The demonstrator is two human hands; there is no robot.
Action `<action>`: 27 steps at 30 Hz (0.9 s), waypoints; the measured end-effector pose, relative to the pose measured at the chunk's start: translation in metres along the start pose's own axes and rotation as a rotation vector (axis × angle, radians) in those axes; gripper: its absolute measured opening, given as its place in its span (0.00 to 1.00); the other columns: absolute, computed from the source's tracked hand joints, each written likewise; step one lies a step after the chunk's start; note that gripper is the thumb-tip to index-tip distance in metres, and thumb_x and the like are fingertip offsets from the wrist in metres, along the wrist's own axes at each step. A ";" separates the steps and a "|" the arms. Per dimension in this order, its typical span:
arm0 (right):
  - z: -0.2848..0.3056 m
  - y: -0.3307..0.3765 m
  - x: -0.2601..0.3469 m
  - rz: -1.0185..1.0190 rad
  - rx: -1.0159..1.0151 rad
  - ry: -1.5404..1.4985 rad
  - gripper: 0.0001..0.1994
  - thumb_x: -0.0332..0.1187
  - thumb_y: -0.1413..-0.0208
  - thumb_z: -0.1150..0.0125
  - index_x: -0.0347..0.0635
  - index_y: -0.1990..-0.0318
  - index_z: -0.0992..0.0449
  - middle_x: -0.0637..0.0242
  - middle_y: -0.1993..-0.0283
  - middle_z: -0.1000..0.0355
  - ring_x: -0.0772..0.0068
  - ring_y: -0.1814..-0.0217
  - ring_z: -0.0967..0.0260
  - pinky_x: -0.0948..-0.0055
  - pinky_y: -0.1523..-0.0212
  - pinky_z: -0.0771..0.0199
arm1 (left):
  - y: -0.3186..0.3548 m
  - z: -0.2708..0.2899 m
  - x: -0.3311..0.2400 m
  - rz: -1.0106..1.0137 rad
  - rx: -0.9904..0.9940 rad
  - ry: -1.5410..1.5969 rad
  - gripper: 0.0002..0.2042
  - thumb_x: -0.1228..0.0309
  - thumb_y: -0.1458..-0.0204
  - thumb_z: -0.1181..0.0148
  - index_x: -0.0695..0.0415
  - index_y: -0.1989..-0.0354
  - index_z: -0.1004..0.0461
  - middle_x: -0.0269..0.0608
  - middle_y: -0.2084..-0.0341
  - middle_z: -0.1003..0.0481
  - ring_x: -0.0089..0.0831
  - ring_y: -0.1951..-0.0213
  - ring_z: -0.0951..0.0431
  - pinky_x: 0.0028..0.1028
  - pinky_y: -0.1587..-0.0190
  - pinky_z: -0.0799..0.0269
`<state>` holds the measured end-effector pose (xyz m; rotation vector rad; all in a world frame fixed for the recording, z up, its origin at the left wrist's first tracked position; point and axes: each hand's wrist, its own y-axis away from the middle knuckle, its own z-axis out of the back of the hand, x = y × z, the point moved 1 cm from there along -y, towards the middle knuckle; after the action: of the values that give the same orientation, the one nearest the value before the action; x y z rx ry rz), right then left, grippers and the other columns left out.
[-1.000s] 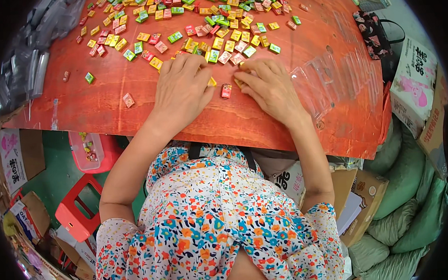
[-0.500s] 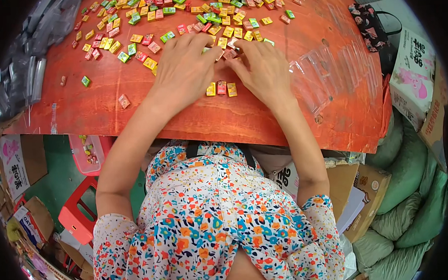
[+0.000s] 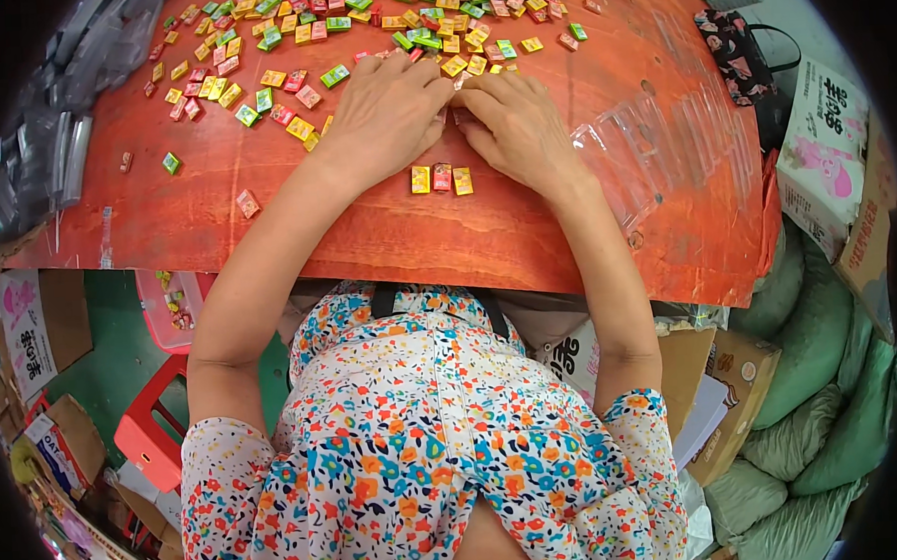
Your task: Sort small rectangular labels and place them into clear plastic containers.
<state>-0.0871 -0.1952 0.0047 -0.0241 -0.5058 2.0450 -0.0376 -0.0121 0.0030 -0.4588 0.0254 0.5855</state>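
My left hand [image 3: 387, 121] is on the red table with its fingers bent and pressed together over the near edge of the pile of small coloured boxes [image 3: 453, 42]. Beside it, my right hand [image 3: 518, 132] has its fingers curled inward, the fingertips close to the left hand's. What lies under the fingers of both hands is mostly hidden. Just nearer to me, a row of three small boxes stands apart: a yellow box [image 3: 421, 179], a red box [image 3: 442, 177] and another yellow box [image 3: 463, 180].
Clear plastic trays [image 3: 619, 162] lie at the right of the table [image 3: 327, 247]. Clear plastic sleeves [image 3: 67, 146] heap up on the left. A few stray boxes, one green [image 3: 171, 163], lie at left. A patterned bag [image 3: 729, 53] and cartons [image 3: 825, 148] stand beyond the right edge.
Both hands have drawn closer together, with the right hand's fingers curling in. The small boxes seen between them are now mostly covered. The row of three stays in place.
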 end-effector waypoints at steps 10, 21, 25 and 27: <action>-0.004 -0.003 -0.004 0.060 -0.038 -0.064 0.13 0.30 0.50 0.37 0.43 0.56 0.23 0.65 0.52 0.28 0.60 0.49 0.32 0.62 0.50 0.33 | 0.003 -0.003 0.001 0.114 0.069 0.008 0.15 0.64 0.55 0.34 0.57 0.61 0.27 0.42 0.60 0.28 0.42 0.50 0.29 0.42 0.51 0.33; 0.019 0.063 0.027 0.090 -0.181 -0.096 0.12 0.24 0.54 0.34 0.43 0.60 0.21 0.65 0.60 0.26 0.63 0.62 0.29 0.65 0.62 0.30 | 0.062 0.047 -0.032 0.129 0.047 0.154 0.11 0.67 0.57 0.33 0.55 0.67 0.27 0.37 0.70 0.29 0.37 0.59 0.29 0.38 0.54 0.36; 0.014 0.068 0.028 0.053 -0.163 -0.188 0.12 0.24 0.54 0.33 0.42 0.59 0.21 0.63 0.58 0.24 0.61 0.61 0.27 0.65 0.61 0.27 | 0.065 0.036 -0.035 0.151 0.006 0.141 0.13 0.65 0.57 0.32 0.55 0.65 0.26 0.37 0.69 0.29 0.37 0.59 0.29 0.38 0.55 0.36; 0.015 0.063 0.019 0.028 -0.194 -0.232 0.12 0.24 0.53 0.33 0.41 0.59 0.21 0.63 0.57 0.24 0.60 0.60 0.27 0.65 0.60 0.27 | 0.062 0.038 -0.032 0.164 0.027 0.148 0.14 0.63 0.57 0.32 0.56 0.65 0.25 0.37 0.67 0.29 0.37 0.59 0.29 0.38 0.55 0.36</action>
<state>-0.1529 -0.2108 -0.0009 0.0908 -0.8517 2.0304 -0.1021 0.0328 0.0162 -0.4759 0.2140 0.7103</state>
